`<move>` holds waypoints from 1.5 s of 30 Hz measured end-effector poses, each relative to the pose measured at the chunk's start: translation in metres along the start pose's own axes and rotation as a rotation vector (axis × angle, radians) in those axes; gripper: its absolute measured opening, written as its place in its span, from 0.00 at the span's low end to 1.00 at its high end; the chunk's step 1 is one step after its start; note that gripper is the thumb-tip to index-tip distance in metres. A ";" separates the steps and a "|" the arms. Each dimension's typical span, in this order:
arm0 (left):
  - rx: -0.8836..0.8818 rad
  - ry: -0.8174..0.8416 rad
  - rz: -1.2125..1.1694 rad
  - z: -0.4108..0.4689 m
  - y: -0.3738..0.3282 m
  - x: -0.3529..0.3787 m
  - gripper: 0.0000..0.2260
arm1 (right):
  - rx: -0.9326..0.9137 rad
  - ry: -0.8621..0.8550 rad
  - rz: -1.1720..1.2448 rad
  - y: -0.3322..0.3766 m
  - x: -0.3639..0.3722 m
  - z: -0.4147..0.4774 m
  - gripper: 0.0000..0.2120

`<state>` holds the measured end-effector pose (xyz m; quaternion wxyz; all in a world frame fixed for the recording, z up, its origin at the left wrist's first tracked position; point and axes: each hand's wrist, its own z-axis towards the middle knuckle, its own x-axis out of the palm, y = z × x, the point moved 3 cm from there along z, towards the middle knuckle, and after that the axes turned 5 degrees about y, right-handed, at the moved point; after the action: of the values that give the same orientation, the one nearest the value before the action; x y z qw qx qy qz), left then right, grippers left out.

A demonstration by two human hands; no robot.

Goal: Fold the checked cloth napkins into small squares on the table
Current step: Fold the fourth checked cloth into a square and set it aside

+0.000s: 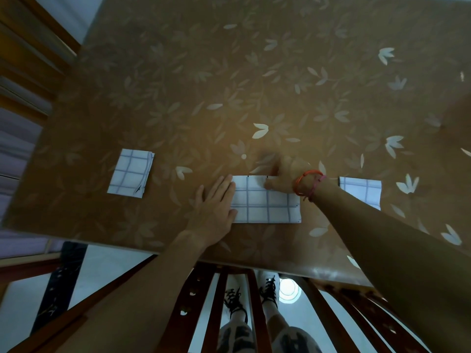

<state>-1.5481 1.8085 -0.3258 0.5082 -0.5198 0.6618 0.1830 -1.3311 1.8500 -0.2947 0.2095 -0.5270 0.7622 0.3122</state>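
Far left on the brown leaf-print table (pixel 204 72): a small folded white checked cloth square (pixel 130 173). The left hand (pixel 216 202) presses flat, fingers straight, on the left end of the middle checked napkin strip (pixel 265 205), whose long axis runs left-right. The right hand (pixel 283 174) is blurry at the strip's far edge, so I can't tell if it's pinching. It's nearer the free right end, so I'd fold that end leftward.
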 end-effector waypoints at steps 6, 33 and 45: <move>-0.004 0.021 -0.003 0.000 -0.001 -0.001 0.28 | -0.071 -0.108 -0.068 0.019 0.000 -0.007 0.19; 0.294 -0.289 -0.107 -0.025 -0.040 0.010 0.29 | 0.215 -0.216 1.244 -0.055 0.072 -0.052 0.05; 0.394 -0.403 0.111 -0.041 -0.060 0.028 0.15 | 0.173 -0.086 1.381 -0.073 0.125 -0.057 0.23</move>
<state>-1.5146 1.7392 -0.3155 0.7100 -0.3272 0.5976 0.1783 -1.3066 1.7079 -0.3536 0.0344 0.1097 0.9361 0.3326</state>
